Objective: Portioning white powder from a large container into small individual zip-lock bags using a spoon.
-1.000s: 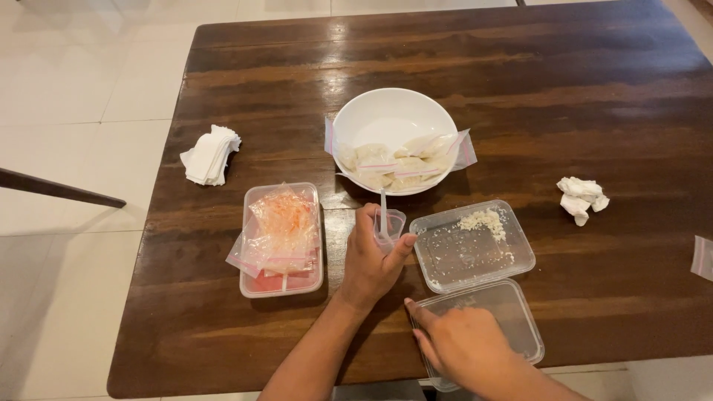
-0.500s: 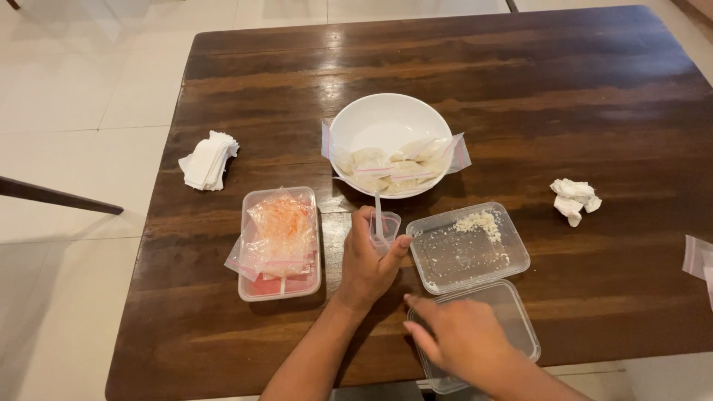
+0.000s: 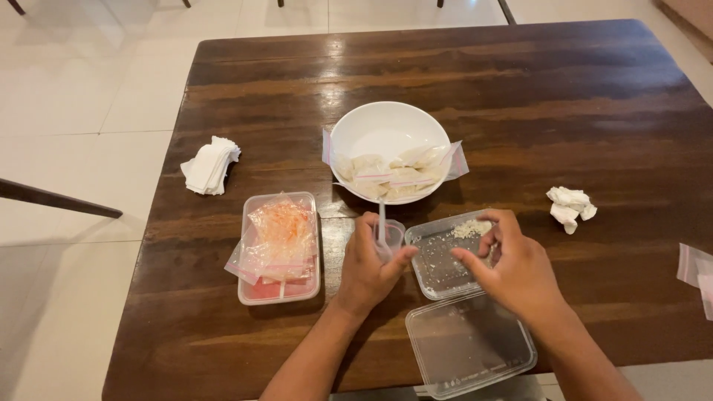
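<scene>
Bag (image 3: pixel 388 236): small, clear, upright, mouth toward 12 o'clock, long axis vertical; at table (image 3: pixel 594 111) centre, just below the bowl (image 3: pixel 386 134). Left hand (image 3: pixel 368 267): closed around the bag, thumb on its right side. Right hand (image 3: pixel 512 267): fingers loosely curled, partly open, over the tray (image 3: pixel 434 260) at the bag's 3 o'clock, near white crumbs (image 3: pixel 469 228); whether it touches them cannot be told. Lid (image 3: pixel 468 345): at 6 o'clock of the tray.
</scene>
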